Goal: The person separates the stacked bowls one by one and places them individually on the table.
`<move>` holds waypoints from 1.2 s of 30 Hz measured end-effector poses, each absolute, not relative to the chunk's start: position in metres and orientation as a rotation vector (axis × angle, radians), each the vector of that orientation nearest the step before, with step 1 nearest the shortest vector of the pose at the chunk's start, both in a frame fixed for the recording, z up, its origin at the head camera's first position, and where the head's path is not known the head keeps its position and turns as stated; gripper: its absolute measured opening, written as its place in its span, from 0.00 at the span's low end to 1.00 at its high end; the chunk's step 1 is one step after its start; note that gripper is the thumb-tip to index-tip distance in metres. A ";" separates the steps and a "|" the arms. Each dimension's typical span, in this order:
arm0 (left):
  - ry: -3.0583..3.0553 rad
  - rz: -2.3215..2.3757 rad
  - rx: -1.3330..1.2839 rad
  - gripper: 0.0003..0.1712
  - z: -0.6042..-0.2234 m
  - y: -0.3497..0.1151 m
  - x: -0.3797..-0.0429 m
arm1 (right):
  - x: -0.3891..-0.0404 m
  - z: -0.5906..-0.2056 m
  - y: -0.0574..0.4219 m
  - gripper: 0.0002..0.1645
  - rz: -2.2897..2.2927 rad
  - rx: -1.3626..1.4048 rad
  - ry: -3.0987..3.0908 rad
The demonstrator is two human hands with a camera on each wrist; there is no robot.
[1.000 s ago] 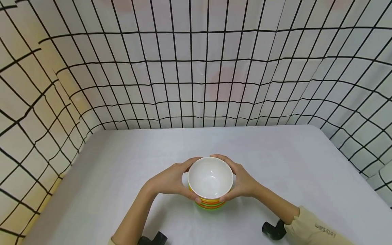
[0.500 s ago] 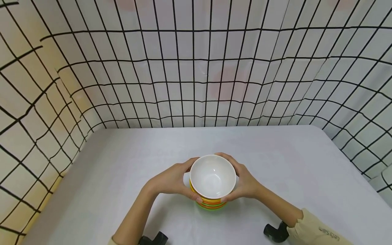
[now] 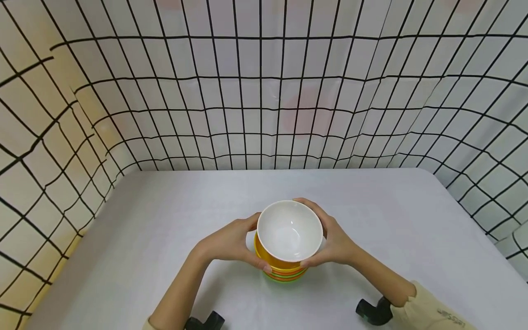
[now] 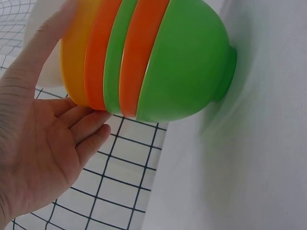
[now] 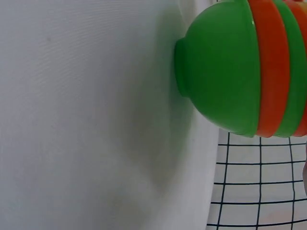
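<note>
A stack of coloured bowls (image 3: 284,273) stands on the white table (image 3: 165,220), green at the bottom, then orange and green, with a yellow bowl (image 3: 264,254) on top. A white bowl (image 3: 288,231) is raised slightly out of the yellow one and tilted toward the right. My right hand (image 3: 336,240) grips the white bowl by its right side. My left hand (image 3: 231,243) cups the left side of the stack; in the left wrist view its fingers (image 4: 86,122) lie against the orange and yellow rims above the green bowl (image 4: 187,72). The right wrist view shows the green bowl's base (image 5: 220,72) on the table.
White curtains with a black grid (image 3: 264,91) close the table in at the back and on both sides. Black wrist mounts (image 3: 373,311) show at the bottom edge. Bare tabletop lies all around the stack.
The white bowl has risen out of the stack and shifted up and to the right with my right hand, uncovering the yellow bowl's rim. My left hand has stayed on the stack.
</note>
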State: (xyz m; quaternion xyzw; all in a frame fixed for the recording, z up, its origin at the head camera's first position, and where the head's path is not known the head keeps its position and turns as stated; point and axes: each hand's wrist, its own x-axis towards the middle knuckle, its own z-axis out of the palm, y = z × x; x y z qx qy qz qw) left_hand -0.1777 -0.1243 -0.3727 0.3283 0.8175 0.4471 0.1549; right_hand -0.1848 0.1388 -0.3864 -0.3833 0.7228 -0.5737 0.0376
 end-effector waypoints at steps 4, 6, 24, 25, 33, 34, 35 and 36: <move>2.344 1.282 0.943 0.50 -0.373 -0.125 -0.177 | -0.183 -0.381 0.139 0.66 -1.755 -1.157 2.207; 2.345 1.281 0.948 0.50 -0.373 -0.125 -0.177 | -0.183 -0.380 0.140 0.66 -1.769 -1.150 2.190; 2.391 1.150 0.881 0.56 -0.370 -0.125 -0.179 | -0.208 -0.375 0.161 0.57 -2.028 -0.989 2.226; 2.391 1.145 0.877 0.57 -0.369 -0.125 -0.179 | -0.209 -0.375 0.163 0.57 -2.028 -0.972 2.241; 2.401 1.140 0.857 0.57 -0.369 -0.125 -0.178 | -0.219 -0.383 0.177 0.56 -2.068 -0.799 2.316; 2.401 1.141 0.852 0.57 -0.369 -0.125 -0.178 | -0.220 -0.386 0.178 0.56 -2.063 -0.782 2.328; 2.399 1.144 0.849 0.57 -0.370 -0.125 -0.177 | -0.222 -0.388 0.180 0.56 -2.055 -0.763 2.341; 2.395 1.146 0.845 0.57 -0.371 -0.125 -0.177 | -0.223 -0.391 0.181 0.56 -2.043 -0.747 2.356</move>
